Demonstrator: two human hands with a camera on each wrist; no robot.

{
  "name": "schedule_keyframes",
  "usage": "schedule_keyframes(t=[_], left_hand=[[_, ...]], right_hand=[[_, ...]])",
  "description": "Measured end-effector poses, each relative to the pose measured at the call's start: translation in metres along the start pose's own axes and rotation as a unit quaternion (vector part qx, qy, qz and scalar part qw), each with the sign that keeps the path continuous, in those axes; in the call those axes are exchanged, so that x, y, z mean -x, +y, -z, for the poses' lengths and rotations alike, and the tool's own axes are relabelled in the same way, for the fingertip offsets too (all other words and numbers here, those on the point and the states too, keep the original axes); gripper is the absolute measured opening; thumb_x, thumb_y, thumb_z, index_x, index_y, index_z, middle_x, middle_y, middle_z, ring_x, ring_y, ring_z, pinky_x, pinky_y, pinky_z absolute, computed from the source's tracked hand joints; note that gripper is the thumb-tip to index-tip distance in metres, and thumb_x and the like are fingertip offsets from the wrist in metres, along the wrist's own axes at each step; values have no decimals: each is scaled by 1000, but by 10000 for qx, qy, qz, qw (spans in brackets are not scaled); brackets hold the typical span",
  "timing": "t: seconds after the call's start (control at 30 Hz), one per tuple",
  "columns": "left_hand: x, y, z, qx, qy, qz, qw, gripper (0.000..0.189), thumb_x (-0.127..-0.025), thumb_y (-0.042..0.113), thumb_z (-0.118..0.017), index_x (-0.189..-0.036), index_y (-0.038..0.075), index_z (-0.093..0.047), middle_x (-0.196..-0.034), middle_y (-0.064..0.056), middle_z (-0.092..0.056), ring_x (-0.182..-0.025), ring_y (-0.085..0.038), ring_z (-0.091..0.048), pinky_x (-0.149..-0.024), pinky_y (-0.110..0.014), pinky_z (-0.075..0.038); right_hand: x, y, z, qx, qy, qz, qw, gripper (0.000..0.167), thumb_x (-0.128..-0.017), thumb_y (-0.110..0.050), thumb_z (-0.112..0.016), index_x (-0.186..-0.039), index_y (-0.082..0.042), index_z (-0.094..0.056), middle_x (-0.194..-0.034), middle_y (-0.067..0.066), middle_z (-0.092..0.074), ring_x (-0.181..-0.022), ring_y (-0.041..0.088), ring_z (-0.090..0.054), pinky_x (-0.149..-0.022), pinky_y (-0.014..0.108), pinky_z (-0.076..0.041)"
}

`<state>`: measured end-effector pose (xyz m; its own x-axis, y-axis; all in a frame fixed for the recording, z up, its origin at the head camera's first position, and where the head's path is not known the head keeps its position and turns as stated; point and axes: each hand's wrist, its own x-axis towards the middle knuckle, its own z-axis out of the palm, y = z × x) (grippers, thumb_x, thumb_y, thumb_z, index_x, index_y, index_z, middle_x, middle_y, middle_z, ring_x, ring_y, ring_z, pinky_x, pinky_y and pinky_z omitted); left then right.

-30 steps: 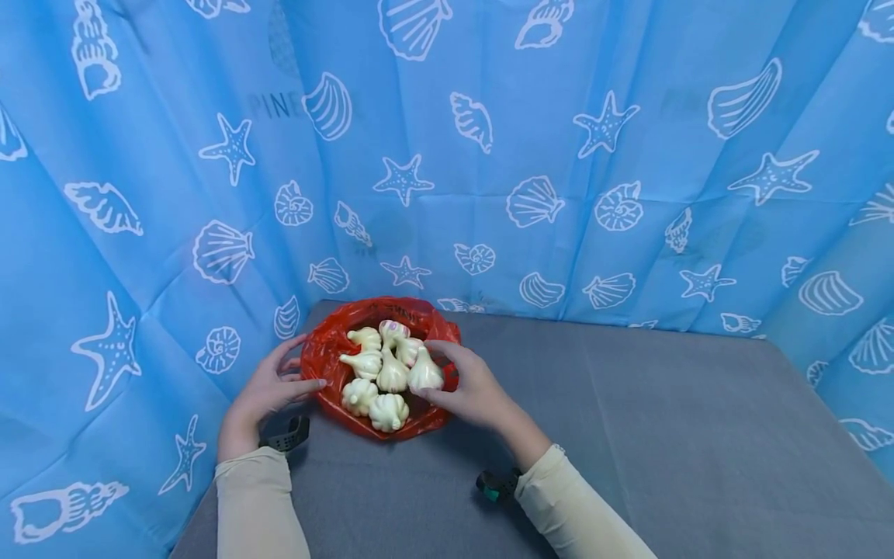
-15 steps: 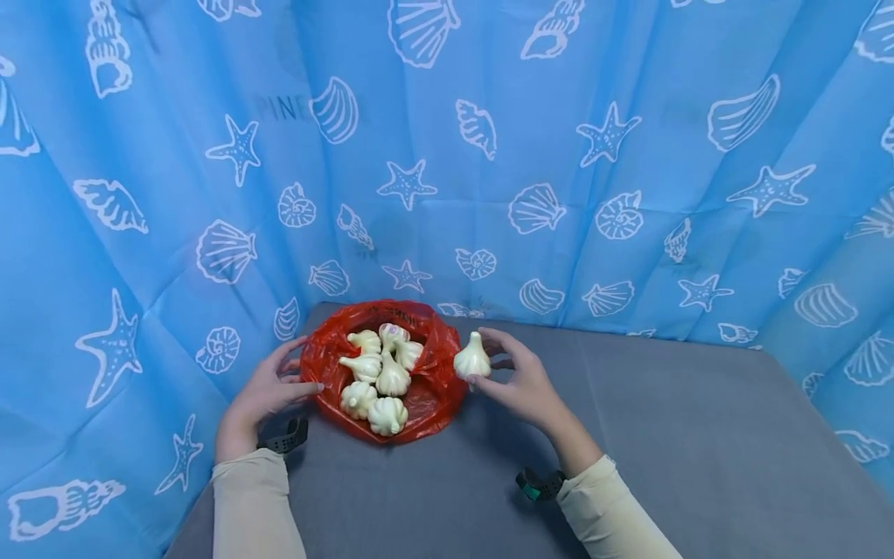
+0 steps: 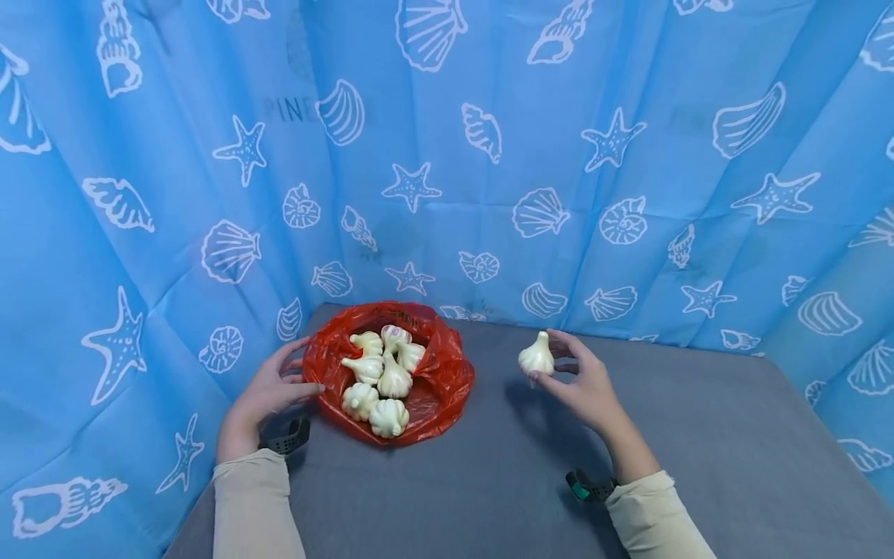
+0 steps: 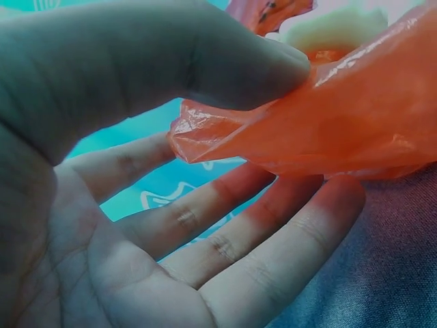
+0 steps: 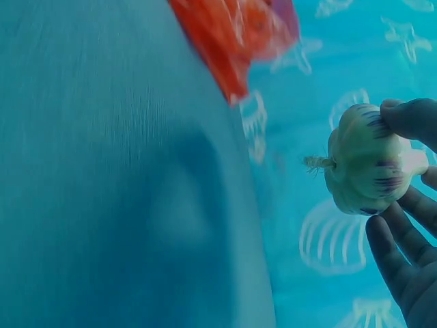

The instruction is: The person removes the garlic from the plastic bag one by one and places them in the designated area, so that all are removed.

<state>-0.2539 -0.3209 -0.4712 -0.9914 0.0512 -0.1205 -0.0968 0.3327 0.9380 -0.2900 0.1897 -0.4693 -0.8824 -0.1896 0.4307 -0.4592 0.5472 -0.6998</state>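
My right hand point(image 3: 583, 388) pinches a white garlic bulb point(image 3: 536, 355) between thumb and fingertips, above the grey table and to the right of the bag. The right wrist view shows purple streaks and a root tuft on this bulb point(image 5: 365, 164). At the left, my left hand point(image 3: 268, 392) holds the rim of a red plastic bag point(image 3: 447, 392). In the left wrist view, its thumb point(image 4: 252, 72) lies on the plastic and the fingers reach under the edge. Several garlic bulbs point(image 3: 394, 379) lie inside the opened bag.
The grey cloth-covered table point(image 3: 670, 435) stretches out to the right of the bag. Behind and along both sides hangs a blue curtain point(image 3: 475, 178) with white shells and starfish, close behind the bag.
My right hand has lifted one garlic bulb out of the bag and carried it right, over the table. The bag's right side has spread outward. My left hand has stayed at the rim.
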Motion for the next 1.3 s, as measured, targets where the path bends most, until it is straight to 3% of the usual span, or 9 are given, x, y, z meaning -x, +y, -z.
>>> schedule_keyframes(t=[0.1,0.4,0.63,0.93,1.17,1.3], left_hand=[[-1,0,-1,-53,-23,-101,9999,100,-93,11,-80,-170,10,-18,-159,-33,-39,-134,-51,-57,-97,-50,-63],[-1,1,-2,-115,-2,-265,9996,101,-93,11,-80,-171,11,-15,-165,-32,-33,-139,-52,-52,-99,-44,-63],[-2,2,-1,-116,-102,-371,9992,99,-94,9,-79,-171,13,-17,-167,-31,-30,-142,-54,-48,-101,-47,-62],[-2,3,-2,-221,-115,-184,9995,100,-94,10,-79,-171,11,-15,-165,-32,-31,-141,-54,-49,-102,-48,-61],[-2,1,-1,-195,-167,-285,9993,101,-92,8,-79,-170,7,-14,-163,-34,-33,-140,-54,-51,-98,-33,-60],[-2,1,-1,-216,-134,-236,9994,102,-92,10,-80,-170,8,-14,-163,-34,-33,-140,-54,-51,-101,-40,-61]], right_hand=[[5,12,13,214,183,-145,9995,72,-89,-11,-87,-152,-4,-53,-131,21,-67,-117,37,-66,-92,49,-63],[10,42,46,491,522,-596,9957,74,-94,-15,-82,-157,-2,-45,-135,27,-62,-123,42,-61,-97,60,-57],[14,60,64,824,583,-776,9919,78,-95,-12,-81,-159,2,-40,-138,33,-58,-125,51,-58,-96,66,-56],[18,76,76,974,577,-929,9892,79,-95,-12,-81,-159,5,-38,-138,37,-57,-125,54,-59,-97,66,-56],[22,88,79,1228,359,-1117,9855,76,-95,-9,-79,-157,7,-40,-137,39,-58,-125,55,-59,-98,67,-56],[20,92,79,1351,235,-1127,9841,77,-94,-7,-78,-158,8,-38,-137,40,-56,-126,56,-57,-98,69,-55]])
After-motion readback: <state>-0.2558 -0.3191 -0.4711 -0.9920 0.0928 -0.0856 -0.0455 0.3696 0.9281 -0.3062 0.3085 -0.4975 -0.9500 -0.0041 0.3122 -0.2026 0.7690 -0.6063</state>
